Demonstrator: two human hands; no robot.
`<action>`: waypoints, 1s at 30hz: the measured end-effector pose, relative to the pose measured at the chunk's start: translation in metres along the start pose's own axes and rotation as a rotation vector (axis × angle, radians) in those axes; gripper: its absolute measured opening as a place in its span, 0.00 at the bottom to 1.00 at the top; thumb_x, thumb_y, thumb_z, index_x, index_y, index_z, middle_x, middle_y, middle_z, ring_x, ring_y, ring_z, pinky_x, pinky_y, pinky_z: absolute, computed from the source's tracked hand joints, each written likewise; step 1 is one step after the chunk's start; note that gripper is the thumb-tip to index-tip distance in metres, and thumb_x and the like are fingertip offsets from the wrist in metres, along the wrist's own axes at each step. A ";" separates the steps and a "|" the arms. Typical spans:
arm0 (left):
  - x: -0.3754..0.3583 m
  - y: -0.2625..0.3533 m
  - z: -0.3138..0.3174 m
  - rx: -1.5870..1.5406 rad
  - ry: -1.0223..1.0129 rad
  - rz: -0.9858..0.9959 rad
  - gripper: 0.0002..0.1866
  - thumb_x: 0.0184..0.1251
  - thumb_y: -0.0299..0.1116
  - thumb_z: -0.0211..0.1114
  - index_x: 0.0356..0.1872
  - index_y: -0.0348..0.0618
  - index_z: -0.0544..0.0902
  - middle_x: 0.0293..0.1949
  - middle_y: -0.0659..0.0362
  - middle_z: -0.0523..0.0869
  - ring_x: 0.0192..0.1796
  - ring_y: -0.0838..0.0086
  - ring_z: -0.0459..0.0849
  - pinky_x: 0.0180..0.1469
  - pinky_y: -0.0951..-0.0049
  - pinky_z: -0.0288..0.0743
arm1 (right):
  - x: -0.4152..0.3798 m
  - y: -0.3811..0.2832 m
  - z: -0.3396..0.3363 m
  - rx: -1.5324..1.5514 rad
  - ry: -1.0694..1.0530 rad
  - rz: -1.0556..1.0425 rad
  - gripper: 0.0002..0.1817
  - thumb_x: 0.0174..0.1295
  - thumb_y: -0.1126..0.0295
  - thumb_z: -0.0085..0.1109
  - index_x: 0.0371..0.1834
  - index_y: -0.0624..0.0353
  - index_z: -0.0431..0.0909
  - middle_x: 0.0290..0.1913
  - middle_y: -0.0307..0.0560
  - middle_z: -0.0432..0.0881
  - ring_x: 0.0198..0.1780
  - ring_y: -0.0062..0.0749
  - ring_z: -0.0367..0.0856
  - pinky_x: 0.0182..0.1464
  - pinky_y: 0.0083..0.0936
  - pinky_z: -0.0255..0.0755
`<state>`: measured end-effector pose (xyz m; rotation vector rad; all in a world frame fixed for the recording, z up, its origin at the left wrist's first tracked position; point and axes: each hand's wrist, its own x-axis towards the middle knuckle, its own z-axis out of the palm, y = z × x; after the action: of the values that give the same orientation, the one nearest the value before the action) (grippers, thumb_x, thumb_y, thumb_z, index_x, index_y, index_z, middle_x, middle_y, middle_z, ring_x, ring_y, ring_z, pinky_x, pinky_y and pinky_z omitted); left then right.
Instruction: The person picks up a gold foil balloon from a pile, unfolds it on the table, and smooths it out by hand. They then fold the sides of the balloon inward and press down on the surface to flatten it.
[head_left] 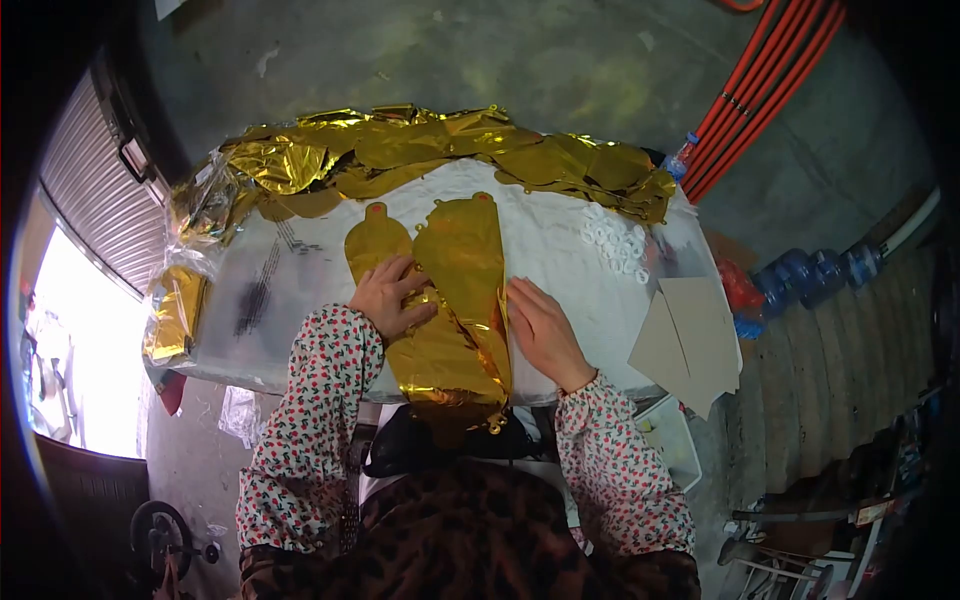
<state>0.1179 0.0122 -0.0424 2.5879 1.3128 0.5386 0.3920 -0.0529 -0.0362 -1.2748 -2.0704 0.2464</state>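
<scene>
Gold foil sheets (462,250) lie flat on the white-covered table (550,225) in front of me, their lower end hanging over the near edge. My left hand (392,298) rests on the foil's left side with its fingers spread. Along the right edge of the foil lies my right hand (545,332), fingers stretched out and fingertips at the edge. Two rounded tabs with reddish spots stick out at the foil's far end. Small gold rings show at the near end. What lies under my left palm is hidden.
A long heap of gold foil pieces (400,145) lines the table's far edge. White rings (618,245) and grey-brown cards (690,340) lie at the right. A gold packet (177,312) is at the left edge. Large blue bottles (805,278) stand beyond the right side.
</scene>
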 end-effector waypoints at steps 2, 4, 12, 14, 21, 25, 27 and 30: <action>0.001 -0.001 0.001 0.016 0.004 0.004 0.29 0.61 0.50 0.62 0.60 0.45 0.75 0.66 0.48 0.66 0.68 0.54 0.64 0.65 0.55 0.59 | 0.009 0.011 0.004 -0.038 -0.022 -0.021 0.19 0.66 0.70 0.51 0.59 0.67 0.71 0.62 0.58 0.72 0.66 0.51 0.67 0.66 0.36 0.61; 0.001 -0.002 0.002 0.023 0.014 0.007 0.28 0.61 0.50 0.62 0.58 0.46 0.76 0.65 0.50 0.67 0.68 0.55 0.64 0.64 0.55 0.60 | 0.018 0.023 0.008 -0.079 -0.045 -0.043 0.20 0.66 0.70 0.51 0.60 0.67 0.70 0.63 0.58 0.71 0.66 0.50 0.66 0.66 0.37 0.60; 0.003 -0.004 0.003 -0.004 0.024 -0.001 0.27 0.60 0.51 0.62 0.58 0.49 0.77 0.65 0.50 0.68 0.68 0.55 0.64 0.63 0.55 0.60 | 0.040 0.045 0.018 -0.225 -0.281 -0.004 0.25 0.71 0.61 0.45 0.67 0.62 0.63 0.70 0.51 0.62 0.73 0.44 0.55 0.70 0.39 0.51; 0.001 -0.004 0.005 0.014 0.021 -0.009 0.27 0.60 0.51 0.62 0.58 0.49 0.77 0.64 0.50 0.68 0.68 0.54 0.64 0.63 0.55 0.60 | 0.041 0.041 0.015 -0.201 -0.263 -0.003 0.26 0.70 0.60 0.46 0.68 0.62 0.63 0.71 0.51 0.62 0.73 0.44 0.55 0.70 0.39 0.50; 0.001 -0.001 0.002 0.024 0.002 -0.016 0.28 0.60 0.50 0.62 0.59 0.48 0.76 0.65 0.48 0.66 0.68 0.53 0.64 0.65 0.55 0.59 | 0.044 0.036 0.009 -0.219 -0.249 0.001 0.31 0.69 0.54 0.47 0.70 0.61 0.58 0.73 0.52 0.58 0.75 0.44 0.51 0.72 0.39 0.46; 0.001 -0.003 0.002 0.014 0.023 -0.003 0.28 0.60 0.50 0.62 0.58 0.47 0.76 0.65 0.47 0.67 0.67 0.53 0.65 0.64 0.55 0.60 | 0.043 0.034 0.012 -0.278 -0.374 0.030 0.32 0.69 0.53 0.46 0.71 0.60 0.57 0.73 0.52 0.57 0.75 0.44 0.50 0.72 0.39 0.46; 0.002 -0.004 0.004 0.001 0.011 -0.004 0.28 0.60 0.50 0.63 0.58 0.46 0.77 0.65 0.47 0.67 0.67 0.53 0.65 0.64 0.55 0.60 | 0.041 0.036 0.012 -0.290 -0.371 0.028 0.33 0.69 0.51 0.46 0.71 0.60 0.57 0.73 0.52 0.57 0.75 0.44 0.50 0.72 0.40 0.45; 0.004 -0.006 0.002 -0.018 -0.031 0.007 0.28 0.61 0.51 0.62 0.59 0.47 0.75 0.65 0.48 0.66 0.67 0.53 0.64 0.64 0.54 0.60 | 0.041 0.038 0.014 -0.291 -0.355 0.018 0.33 0.70 0.51 0.45 0.72 0.59 0.56 0.74 0.52 0.56 0.75 0.43 0.50 0.72 0.39 0.46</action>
<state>0.1160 0.0189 -0.0449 2.5772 1.2836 0.5072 0.3984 0.0029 -0.0465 -1.5104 -2.4661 0.1941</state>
